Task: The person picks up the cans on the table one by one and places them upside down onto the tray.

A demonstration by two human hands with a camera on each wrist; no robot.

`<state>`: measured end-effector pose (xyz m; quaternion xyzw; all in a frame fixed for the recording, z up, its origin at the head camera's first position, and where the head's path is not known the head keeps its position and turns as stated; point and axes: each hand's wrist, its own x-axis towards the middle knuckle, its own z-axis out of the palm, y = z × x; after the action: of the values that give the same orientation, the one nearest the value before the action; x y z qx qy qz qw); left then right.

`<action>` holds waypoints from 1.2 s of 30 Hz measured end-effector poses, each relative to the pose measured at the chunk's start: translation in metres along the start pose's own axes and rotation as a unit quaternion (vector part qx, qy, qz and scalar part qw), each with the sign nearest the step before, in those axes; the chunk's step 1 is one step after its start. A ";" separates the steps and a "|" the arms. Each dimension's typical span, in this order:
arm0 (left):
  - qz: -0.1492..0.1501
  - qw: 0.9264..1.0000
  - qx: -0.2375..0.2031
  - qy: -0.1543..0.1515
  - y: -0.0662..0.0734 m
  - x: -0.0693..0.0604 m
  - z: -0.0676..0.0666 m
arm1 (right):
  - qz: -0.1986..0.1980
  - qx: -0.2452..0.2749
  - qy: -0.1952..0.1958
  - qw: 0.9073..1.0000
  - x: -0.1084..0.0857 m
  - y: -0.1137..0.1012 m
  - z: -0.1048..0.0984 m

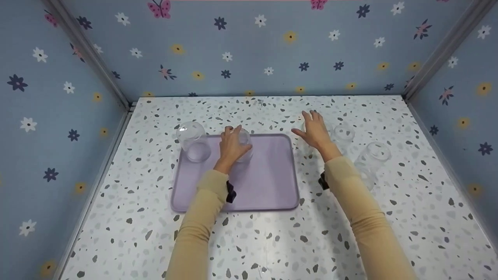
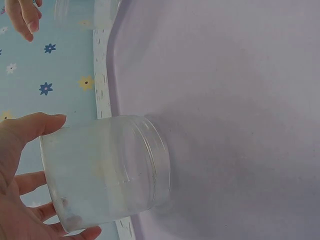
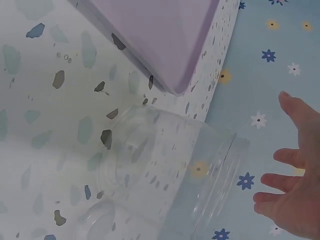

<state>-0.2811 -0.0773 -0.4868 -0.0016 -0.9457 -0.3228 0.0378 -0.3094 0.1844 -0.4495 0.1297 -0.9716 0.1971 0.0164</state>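
Note:
On the purple tray (image 1: 272, 175), my left hand (image 1: 232, 147) grips a clear jar (image 1: 245, 149), thumb on one side and fingers round the other. In the left wrist view the left hand (image 2: 25, 180) holds this jar (image 2: 105, 172) near its upper end, with the other end at the tray surface. A second clear jar (image 1: 196, 144) stands at the tray's back left corner. My right hand (image 1: 316, 134) is spread over a clear jar right of the tray; in the right wrist view the fingers of the right hand (image 3: 295, 170) are apart from that jar (image 3: 170, 165).
More clear jars stand to the right, one behind (image 1: 344, 134) and others near the right forearm, such as this one (image 1: 377, 151). Flower-patterned panels (image 1: 249, 46) border the speckled table (image 1: 264, 241) at the back and both sides.

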 end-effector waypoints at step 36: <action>-0.012 0.996 0.082 -0.039 0.009 0.005 0.003 | 0.118 0.003 -0.123 0.985 0.008 0.021 -0.016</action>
<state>-0.2861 -0.0686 -0.4835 0.0001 -0.9698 -0.2440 -0.0025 -0.3229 0.2078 -0.4421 0.0377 -0.9741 0.1832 -0.1269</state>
